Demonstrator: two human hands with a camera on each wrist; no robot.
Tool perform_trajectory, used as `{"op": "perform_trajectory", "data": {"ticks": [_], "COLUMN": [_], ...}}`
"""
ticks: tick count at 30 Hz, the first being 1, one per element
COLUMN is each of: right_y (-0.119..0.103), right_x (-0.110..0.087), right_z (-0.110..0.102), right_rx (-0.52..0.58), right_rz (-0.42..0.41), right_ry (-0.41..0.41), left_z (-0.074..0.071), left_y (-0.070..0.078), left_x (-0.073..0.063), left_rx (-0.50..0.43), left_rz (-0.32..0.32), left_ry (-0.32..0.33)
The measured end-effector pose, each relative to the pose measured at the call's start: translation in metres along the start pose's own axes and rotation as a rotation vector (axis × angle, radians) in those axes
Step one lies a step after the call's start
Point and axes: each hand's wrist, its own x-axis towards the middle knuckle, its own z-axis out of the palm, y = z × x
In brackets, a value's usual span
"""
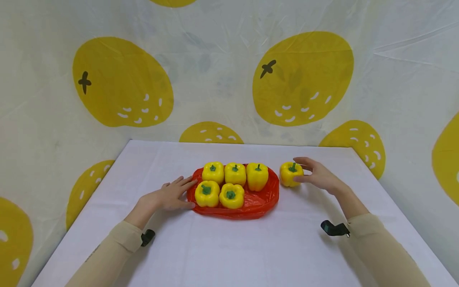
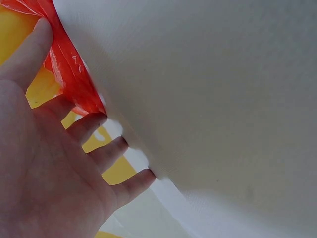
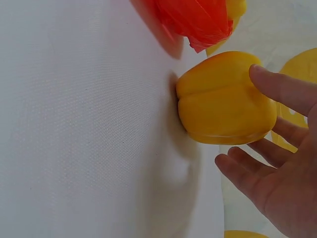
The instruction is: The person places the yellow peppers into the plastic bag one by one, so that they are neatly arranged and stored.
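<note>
Near the right end of the red plastic bag (image 1: 259,201), a yellow bell pepper (image 1: 287,175) with a green stem stands upright on the white table. My right hand (image 1: 319,174) grips it from the right, thumb on its near side and forefinger round the far side. In the right wrist view, the thumb touches the pepper (image 3: 223,99) and the other fingers bend loosely below. My left hand (image 1: 172,196) rests with spread fingers at the left edge of the bag, its thumb touching the red plastic (image 2: 74,79). Several yellow bell peppers (image 1: 231,195) sit on the bag in two rows.
White cloth covers the table (image 1: 229,247). Behind and beside it hangs a pale curtain (image 1: 215,79) printed with large yellow fruits. A dark wrist camera (image 1: 334,228) sticks out from the right sleeve, another (image 1: 148,237) from the left.
</note>
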Motion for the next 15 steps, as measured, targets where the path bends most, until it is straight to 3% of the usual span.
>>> {"op": "perform_trajectory", "data": {"ticks": [15], "right_y": [0.0056], "right_x": [-0.0033], "right_z": [0.0059], "right_rx": [0.004], "right_rz": [0.023], "right_ry": [0.039], "left_z": [0.0022], "left_y": [-0.0016], "left_x": [0.0011], "left_rx": [0.017], "left_rz": [0.001], "left_ry": [0.008]}}
